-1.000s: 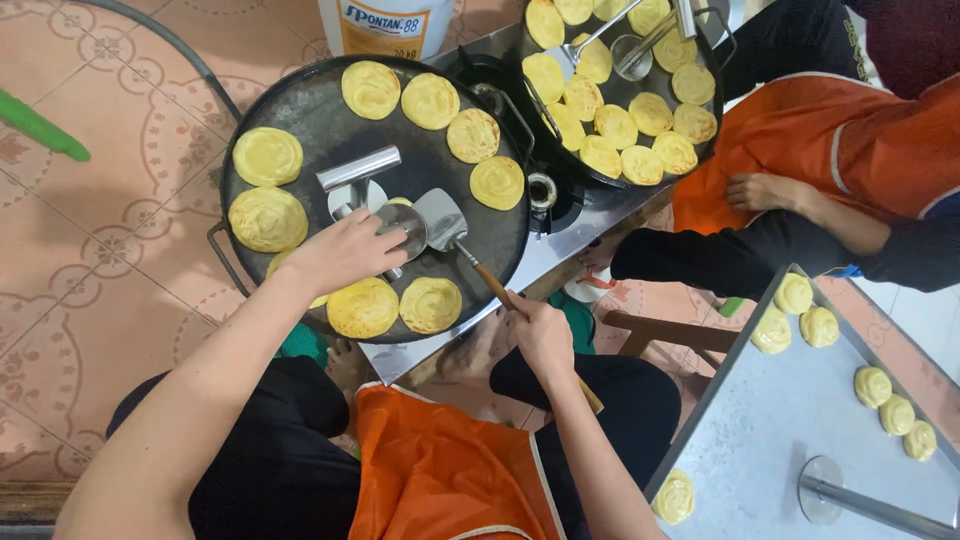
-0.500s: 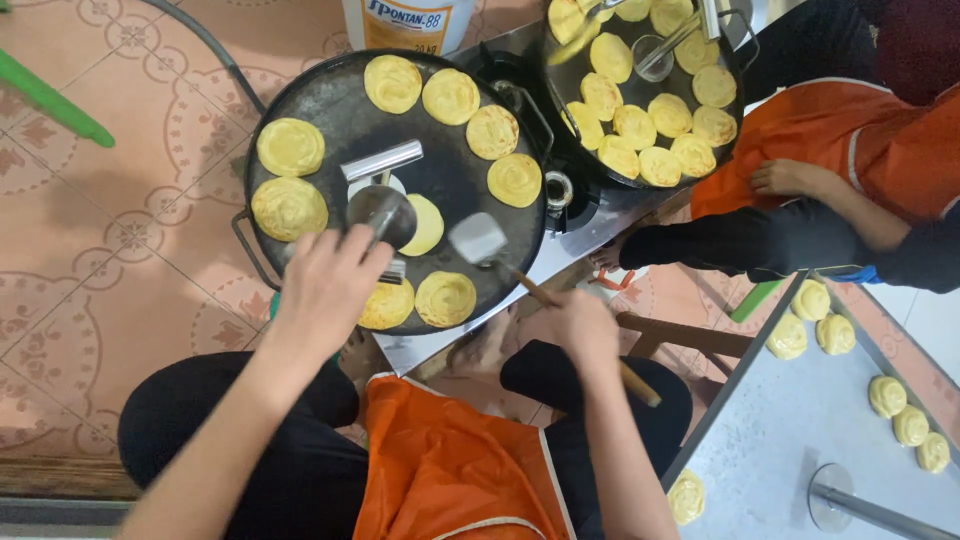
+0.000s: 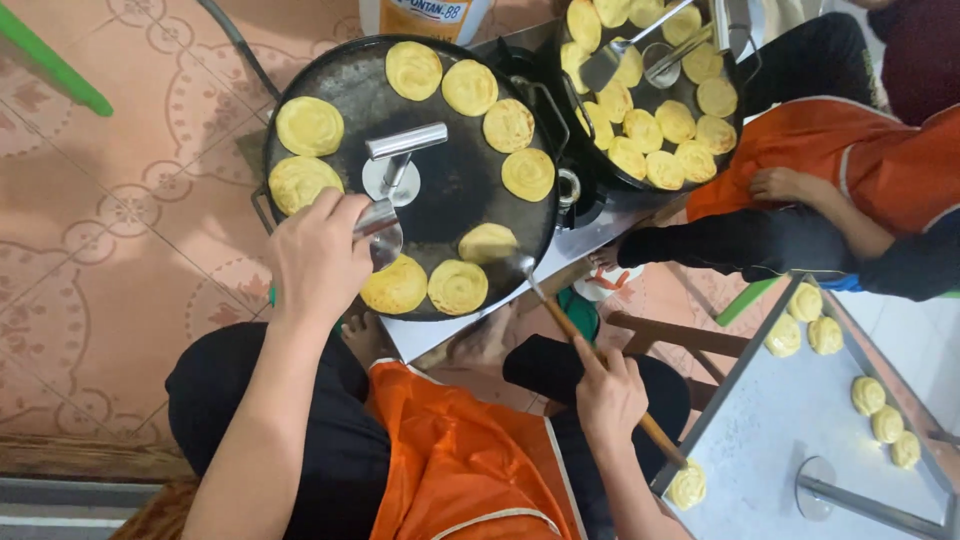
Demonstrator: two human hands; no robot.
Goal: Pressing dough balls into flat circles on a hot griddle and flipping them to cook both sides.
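While gripping a metal press [image 3: 382, 228] by its handle, left hand [image 3: 318, 258] closed around it at the near-left edge of a round black griddle [image 3: 450, 190], press disc sitting just beside a golden flatbread [image 3: 397, 287] at the rim. Right hand [image 3: 607, 396] wrapped around the wooden handle of a spatula [image 3: 580, 345], blade tucked under a flatbread on the pan's near-right side [image 3: 488, 241]. Second press [image 3: 402, 165] standing free at mid-griddle, ringed by spiral-marked flatbreads. Beyond, second pan [image 3: 655, 105] crowded with flatbreads, two metal spatulas resting among them. At right, another person's hand [image 3: 782, 185] resting on an orange apron [image 3: 880, 165]. Lower right, steel table [image 3: 790, 420] dotted with pale raw dough rounds [image 3: 885, 423]. Patterned pink floor tiles [image 3: 110, 250] to the left.
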